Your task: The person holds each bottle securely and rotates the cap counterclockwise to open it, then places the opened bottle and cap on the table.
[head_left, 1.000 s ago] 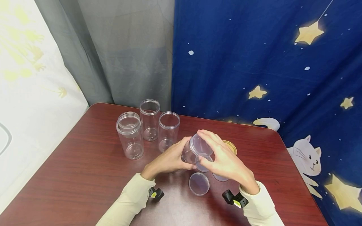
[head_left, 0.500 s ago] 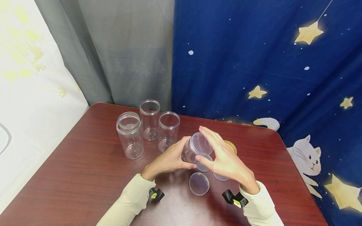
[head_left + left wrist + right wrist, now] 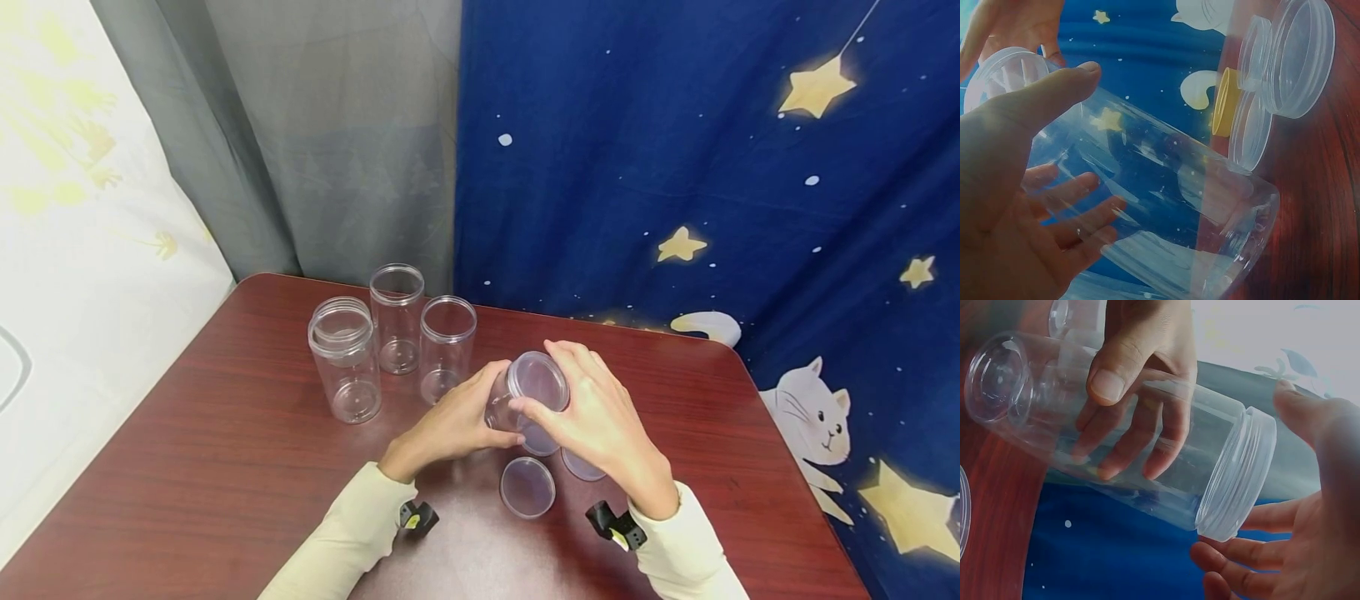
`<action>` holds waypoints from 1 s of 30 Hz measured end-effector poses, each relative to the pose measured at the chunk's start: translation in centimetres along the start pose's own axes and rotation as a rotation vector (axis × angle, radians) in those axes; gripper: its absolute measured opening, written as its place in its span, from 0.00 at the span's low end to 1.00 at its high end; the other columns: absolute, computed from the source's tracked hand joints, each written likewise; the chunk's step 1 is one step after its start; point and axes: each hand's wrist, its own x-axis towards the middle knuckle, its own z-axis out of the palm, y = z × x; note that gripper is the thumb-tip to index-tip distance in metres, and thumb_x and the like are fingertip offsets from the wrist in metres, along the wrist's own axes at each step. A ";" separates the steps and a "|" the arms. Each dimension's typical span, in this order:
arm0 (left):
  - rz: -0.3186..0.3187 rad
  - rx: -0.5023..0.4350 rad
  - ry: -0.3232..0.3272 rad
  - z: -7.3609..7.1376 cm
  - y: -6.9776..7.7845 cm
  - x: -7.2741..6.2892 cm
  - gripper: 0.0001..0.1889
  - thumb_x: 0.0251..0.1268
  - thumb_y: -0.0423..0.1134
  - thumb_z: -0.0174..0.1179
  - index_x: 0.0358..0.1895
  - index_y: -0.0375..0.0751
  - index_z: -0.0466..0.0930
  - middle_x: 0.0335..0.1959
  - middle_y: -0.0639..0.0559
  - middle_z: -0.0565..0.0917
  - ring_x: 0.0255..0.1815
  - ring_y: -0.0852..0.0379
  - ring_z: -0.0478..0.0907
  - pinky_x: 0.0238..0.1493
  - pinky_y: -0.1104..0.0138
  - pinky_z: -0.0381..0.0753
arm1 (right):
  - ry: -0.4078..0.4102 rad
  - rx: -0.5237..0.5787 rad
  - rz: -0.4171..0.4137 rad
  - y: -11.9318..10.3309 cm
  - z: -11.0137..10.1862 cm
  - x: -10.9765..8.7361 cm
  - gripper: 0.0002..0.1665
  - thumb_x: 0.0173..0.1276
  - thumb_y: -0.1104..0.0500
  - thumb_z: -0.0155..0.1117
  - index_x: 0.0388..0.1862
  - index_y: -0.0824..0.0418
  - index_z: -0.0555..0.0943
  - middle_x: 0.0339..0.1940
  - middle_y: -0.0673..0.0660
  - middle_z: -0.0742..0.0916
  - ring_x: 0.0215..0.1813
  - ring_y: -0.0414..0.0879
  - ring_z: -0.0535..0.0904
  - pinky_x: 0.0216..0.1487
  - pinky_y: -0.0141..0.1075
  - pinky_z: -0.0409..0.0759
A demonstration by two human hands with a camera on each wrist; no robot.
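Note:
My left hand (image 3: 450,421) holds a clear plastic jar (image 3: 1166,169), with the thumb on one side and the fingers round the other. The jar leans, and its lidded end faces my right hand (image 3: 600,417). A translucent lid (image 3: 1241,478) sits over that end. Spread about the lid, my right hand has its thumb slightly apart from the rim in the right wrist view; some fingertips lie near or against the far edge. Just below on the table are loose clear lids (image 3: 528,489), partly covered by the jar and my right hand.
Several clear jars (image 3: 447,350) stand upright at the back left; one has a ring-like piece at its mouth. A gold lid (image 3: 1225,103) lies among the clear lids. Beyond the dark red table (image 3: 225,433) hang grey and blue curtains (image 3: 585,167).
My right hand has shifted slightly right and turned about the lid, now covering the gold lid in the head view. My left hand keeps holding the jar, which has moved slightly right.

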 end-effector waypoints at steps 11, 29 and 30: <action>-0.006 0.001 -0.003 0.0 -0.1 0.0 0.46 0.43 0.48 0.79 0.68 0.47 0.65 0.58 0.54 0.77 0.58 0.56 0.77 0.60 0.56 0.76 | -0.011 -0.003 0.001 -0.3 0.1 0.0 0.49 0.57 0.30 0.68 0.69 0.57 0.72 0.60 0.56 0.82 0.59 0.53 0.79 0.53 0.55 0.79; 0.004 -0.024 -0.008 0.1 -0.4 -0.1 0.47 0.44 0.50 0.79 0.69 0.49 0.64 0.59 0.55 0.78 0.60 0.58 0.76 0.61 0.57 0.75 | -0.050 0.013 -0.055 -0.2 0.3 0.0 0.47 0.58 0.36 0.71 0.72 0.55 0.70 0.64 0.55 0.79 0.62 0.51 0.76 0.54 0.50 0.80; 0.004 -0.025 -0.010 0.1 -0.4 -0.1 0.47 0.44 0.50 0.79 0.69 0.49 0.64 0.59 0.56 0.77 0.60 0.58 0.76 0.62 0.57 0.75 | -0.053 0.017 -0.058 -0.2 0.3 0.0 0.47 0.58 0.36 0.71 0.72 0.55 0.69 0.65 0.55 0.79 0.63 0.51 0.76 0.55 0.50 0.79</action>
